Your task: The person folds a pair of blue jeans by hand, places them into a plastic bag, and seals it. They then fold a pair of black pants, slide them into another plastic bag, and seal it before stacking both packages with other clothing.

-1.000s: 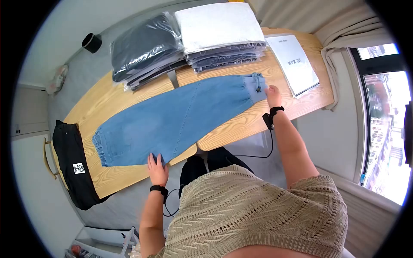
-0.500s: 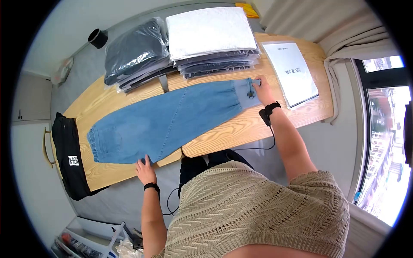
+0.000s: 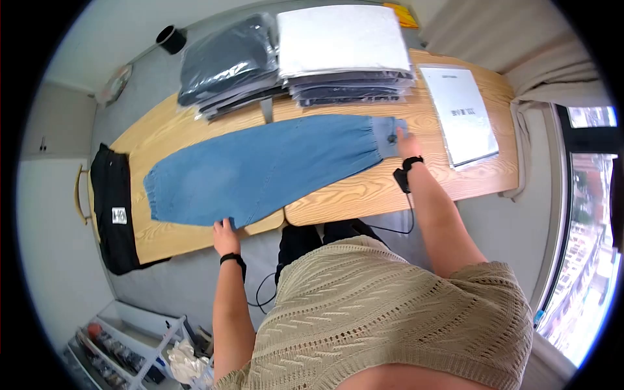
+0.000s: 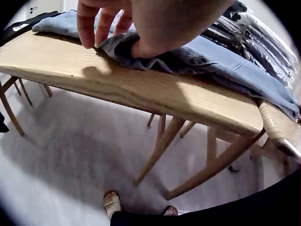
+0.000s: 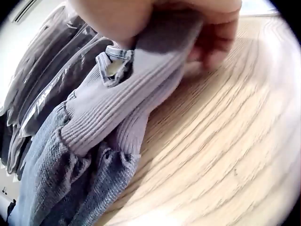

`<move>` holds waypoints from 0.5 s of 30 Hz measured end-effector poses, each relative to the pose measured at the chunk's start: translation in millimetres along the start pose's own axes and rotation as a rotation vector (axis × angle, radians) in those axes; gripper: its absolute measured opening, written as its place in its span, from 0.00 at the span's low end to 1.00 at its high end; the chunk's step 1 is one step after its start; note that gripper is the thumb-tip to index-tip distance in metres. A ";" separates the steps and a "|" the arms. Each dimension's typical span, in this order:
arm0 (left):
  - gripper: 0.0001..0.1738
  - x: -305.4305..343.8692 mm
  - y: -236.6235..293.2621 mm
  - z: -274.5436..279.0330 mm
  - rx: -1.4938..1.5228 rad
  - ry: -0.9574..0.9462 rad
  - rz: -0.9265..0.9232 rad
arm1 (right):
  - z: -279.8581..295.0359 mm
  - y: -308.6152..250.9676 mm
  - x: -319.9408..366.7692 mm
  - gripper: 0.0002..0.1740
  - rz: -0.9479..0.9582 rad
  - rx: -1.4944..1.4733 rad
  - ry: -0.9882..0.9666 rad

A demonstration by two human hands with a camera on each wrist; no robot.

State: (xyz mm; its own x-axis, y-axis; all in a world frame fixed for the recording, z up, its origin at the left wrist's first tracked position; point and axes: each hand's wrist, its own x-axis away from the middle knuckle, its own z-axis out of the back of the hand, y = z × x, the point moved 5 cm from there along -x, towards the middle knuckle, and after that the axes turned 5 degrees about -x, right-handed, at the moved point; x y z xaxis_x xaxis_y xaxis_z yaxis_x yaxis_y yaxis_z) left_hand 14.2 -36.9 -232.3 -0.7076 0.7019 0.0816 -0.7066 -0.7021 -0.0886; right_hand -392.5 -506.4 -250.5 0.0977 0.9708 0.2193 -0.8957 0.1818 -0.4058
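Observation:
A pair of light blue jeans (image 3: 260, 162), folded lengthwise, lies across the wooden table, elastic waist at the left and grey ribbed cuffs at the right. At the near edge, by the crotch, my left hand (image 3: 226, 239) pinches the denim; its fingers (image 4: 101, 26) and thumb curl round a fold in the left wrist view. My right hand (image 3: 408, 144) grips the end of the ribbed cuffs (image 5: 108, 108), thumb on top and fingers underneath. A small denim loop sits on the upper cuff. The two cuffs lie one over the other.
Bagged dark garments (image 3: 227, 58) and a stack topped with white cloth (image 3: 344, 39) stand along the back. A sleeved paper document (image 3: 460, 114) lies at the right. Black trousers (image 3: 114, 208) hang over the left end. The two-part wooden table (image 3: 351, 201) has a seam near its middle.
My right hand has gone from beside the cuff to gripping its end. The left fingers, earlier resting on the denim, now curl round its near edge. The head view has shifted slightly.

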 end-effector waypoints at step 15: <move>0.11 17.6 27.4 28.5 0.225 -0.010 -0.505 | 64.3 -32.5 83.5 0.17 0.604 -0.216 0.277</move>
State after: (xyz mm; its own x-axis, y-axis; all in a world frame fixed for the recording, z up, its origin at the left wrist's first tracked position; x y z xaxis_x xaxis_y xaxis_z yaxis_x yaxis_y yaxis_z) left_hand -17.8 -47.2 -205.0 -0.2793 0.9577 0.0689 -0.9411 -0.2873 0.1781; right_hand -383.1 -441.3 -162.0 -0.2575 0.9109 -0.3225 -0.7248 -0.4028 -0.5589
